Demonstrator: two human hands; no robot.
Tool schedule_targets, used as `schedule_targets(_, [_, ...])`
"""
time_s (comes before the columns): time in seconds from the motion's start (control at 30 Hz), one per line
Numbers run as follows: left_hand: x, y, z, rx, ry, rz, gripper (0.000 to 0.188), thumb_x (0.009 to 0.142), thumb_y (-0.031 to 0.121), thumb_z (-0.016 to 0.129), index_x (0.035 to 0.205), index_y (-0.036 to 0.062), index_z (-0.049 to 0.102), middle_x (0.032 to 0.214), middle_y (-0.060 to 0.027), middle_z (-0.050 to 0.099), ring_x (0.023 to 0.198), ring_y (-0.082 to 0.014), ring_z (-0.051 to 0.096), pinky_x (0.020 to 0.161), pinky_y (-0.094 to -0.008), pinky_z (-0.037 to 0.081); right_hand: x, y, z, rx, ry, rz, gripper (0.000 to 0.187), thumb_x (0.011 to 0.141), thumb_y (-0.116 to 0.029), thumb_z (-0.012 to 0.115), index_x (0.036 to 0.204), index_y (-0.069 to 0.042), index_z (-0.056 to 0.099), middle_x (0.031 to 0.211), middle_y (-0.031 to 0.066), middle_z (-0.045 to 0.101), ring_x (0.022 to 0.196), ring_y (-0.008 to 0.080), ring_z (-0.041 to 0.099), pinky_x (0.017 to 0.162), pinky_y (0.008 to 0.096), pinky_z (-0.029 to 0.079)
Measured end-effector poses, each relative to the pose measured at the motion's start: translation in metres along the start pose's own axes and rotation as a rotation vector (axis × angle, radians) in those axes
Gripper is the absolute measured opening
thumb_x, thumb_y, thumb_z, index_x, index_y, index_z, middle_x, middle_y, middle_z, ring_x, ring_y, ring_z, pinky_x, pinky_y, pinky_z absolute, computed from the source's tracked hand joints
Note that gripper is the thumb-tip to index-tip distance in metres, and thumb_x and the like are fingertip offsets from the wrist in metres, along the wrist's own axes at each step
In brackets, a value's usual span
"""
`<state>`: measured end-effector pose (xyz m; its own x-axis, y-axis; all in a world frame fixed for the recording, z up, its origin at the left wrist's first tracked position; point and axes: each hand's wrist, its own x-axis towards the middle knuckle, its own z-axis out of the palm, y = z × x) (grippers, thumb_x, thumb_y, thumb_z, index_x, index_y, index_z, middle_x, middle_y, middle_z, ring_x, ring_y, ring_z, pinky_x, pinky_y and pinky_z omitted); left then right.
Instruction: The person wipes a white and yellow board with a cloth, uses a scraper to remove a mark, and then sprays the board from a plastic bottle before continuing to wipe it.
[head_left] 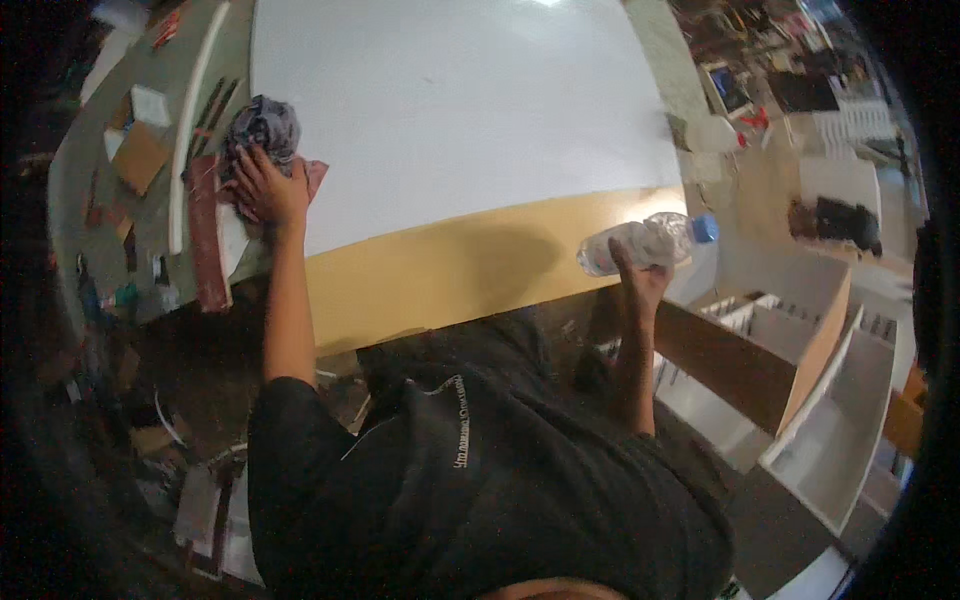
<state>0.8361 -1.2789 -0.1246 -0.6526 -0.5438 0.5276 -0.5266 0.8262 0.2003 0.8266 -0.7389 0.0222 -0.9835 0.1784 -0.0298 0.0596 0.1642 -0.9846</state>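
A crumpled dark grey patterned cloth (268, 122) lies at the left edge of a large white panel (460, 110). My left hand (262, 185) presses on it, fingers bent over its near side. Reddish cloth shows beside that hand, and a reddish-brown strip (208, 235) lies just left of the wrist. In my right hand (643, 275) is a clear plastic bottle (620, 245) with a blue cap (705, 229). It is tilted nearly flat over the right end of the tan band (420, 255) along the panel's near side, cap pointing right.
A long white strip (195, 130) and small wood pieces (142, 158) lie on the green surface at left. Box-like compartments (745, 360) of brown and white board stand at the lower right. Assorted clutter fills the upper right, with a dark object (846, 225) there.
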Motion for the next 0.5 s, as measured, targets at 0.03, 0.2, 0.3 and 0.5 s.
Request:
schedule_targets(0.03, [-0.002,0.012,0.001,0.043,0.012,0.042,0.073,0.083,0.044,0.068,0.142,0.0050,0.050,0.155,-0.0192,0.036,0.141,-0.0434,0.034,0.114,-0.0593,0.026,-0.003,-0.001,-0.008,-0.010,0.028,0.026,0.054,0.078,0.010,0.076,0.126,0.002,0.054,0.115,0.0114,0.061,0.103,0.0192,0.062,0.089,0.0336,0.056])
schedule_targets(0.2, [-0.026,0.163,-0.013,-0.097,-0.233,0.254,0.090,0.070,0.055,0.070,0.145,0.0113,0.048,0.152,-0.0176,0.040,0.140,-0.0445,0.033,0.106,-0.0712,0.028,0.003,0.026,-0.068,-0.066,0.166,0.012,0.047,0.076,0.007,0.079,0.118,0.005,0.058,0.111,0.0123,0.065,0.099,0.0229,0.064,0.089,0.0380,0.056])
schedule_targets(0.3, [-0.056,0.270,-0.002,-0.538,-0.293,0.465,0.104,0.068,0.057,0.077,0.155,0.0195,0.034,0.158,-0.0207,0.029,0.140,-0.0512,0.029,0.113,-0.0686,0.020,-0.001,0.003,-0.079,-0.022,0.211,0.094,0.054,0.076,0.005,0.081,0.124,0.004,0.055,0.116,0.0132,0.064,0.101,0.0234,0.063,0.089,0.0368,0.056])
schedule_targets(0.5, [-0.096,0.480,0.040,-0.731,-0.466,0.677,0.082,0.069,0.051,0.078,0.143,0.0282,0.052,0.149,-0.0163,0.044,0.142,-0.0483,0.026,0.112,-0.0747,0.010,-0.020,0.018,-0.156,0.176,0.286,0.173,0.056,0.078,0.000,0.079,0.129,0.003,0.055,0.125,0.0160,0.060,0.112,0.0314,0.059,0.098,0.0468,0.051])
